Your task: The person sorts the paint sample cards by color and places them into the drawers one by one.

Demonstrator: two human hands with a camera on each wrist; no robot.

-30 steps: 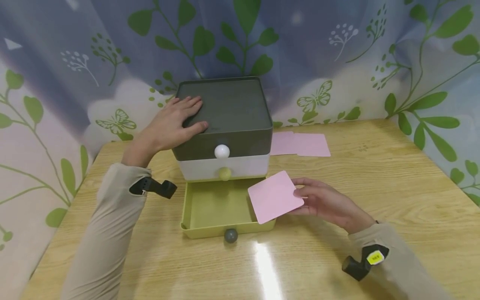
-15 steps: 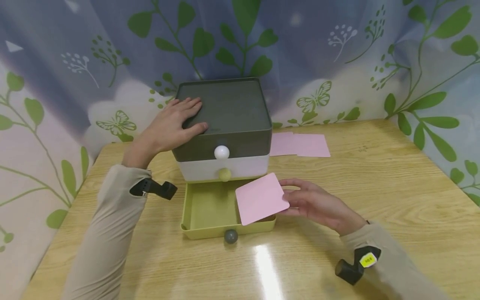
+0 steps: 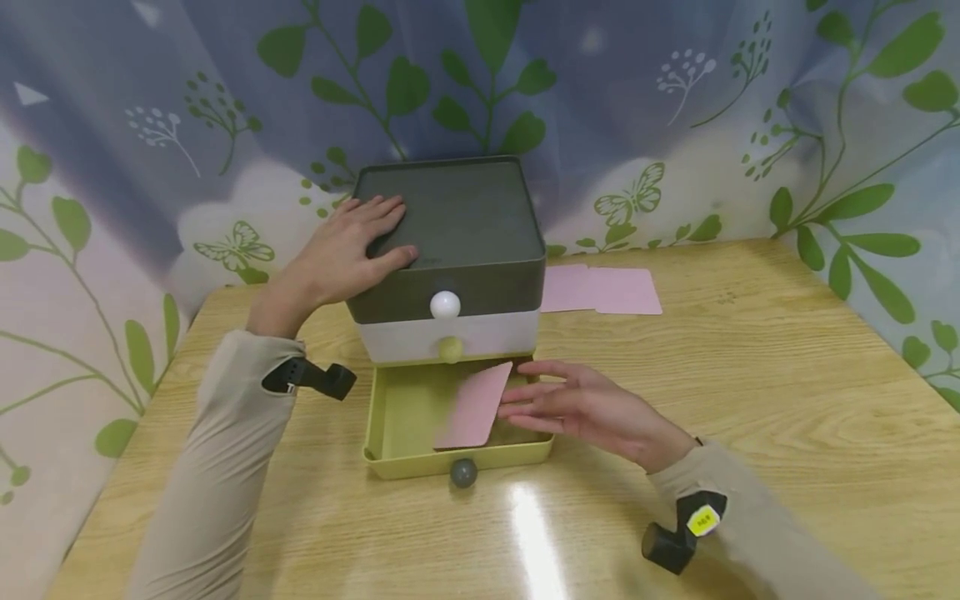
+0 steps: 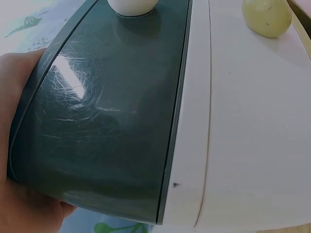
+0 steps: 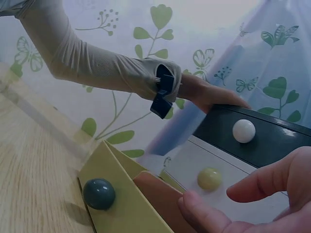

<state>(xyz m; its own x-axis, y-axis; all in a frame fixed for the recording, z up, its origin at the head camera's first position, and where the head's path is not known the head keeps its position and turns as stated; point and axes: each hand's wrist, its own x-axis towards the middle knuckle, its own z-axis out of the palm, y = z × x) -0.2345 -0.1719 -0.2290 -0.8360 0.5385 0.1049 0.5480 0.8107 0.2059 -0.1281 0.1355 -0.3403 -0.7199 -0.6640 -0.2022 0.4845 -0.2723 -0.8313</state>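
Observation:
A small desktop drawer cabinet (image 3: 457,212) has a dark grey top tier and a white one beneath. Its yellow-green bottom drawer (image 3: 397,417) is pulled out. My left hand (image 3: 348,250) lies flat on the left front corner of the lid. Over the drawer, a square pink card (image 3: 478,408) tilts, slightly blurred, its lower edge near the front wall. My right hand (image 3: 588,412) reaches over the drawer's right side, fingers extended beside the card. In the right wrist view, thumb (image 5: 262,182) and finger stand apart, and the card (image 5: 163,201) leans inside the drawer.
Several pink cards (image 3: 626,291) lie on the wooden table (image 3: 750,375) right of the cabinet. A grey knob (image 3: 463,473) sticks out from the drawer front; white (image 3: 446,305) and yellow-green (image 3: 450,349) knobs sit above. A leaf-patterned curtain (image 3: 585,100) hangs behind.
My right hand has moved left over the drawer, and its pinch on the pink card has come undone. The card has tipped down into the drawer. My left hand has stayed in place.

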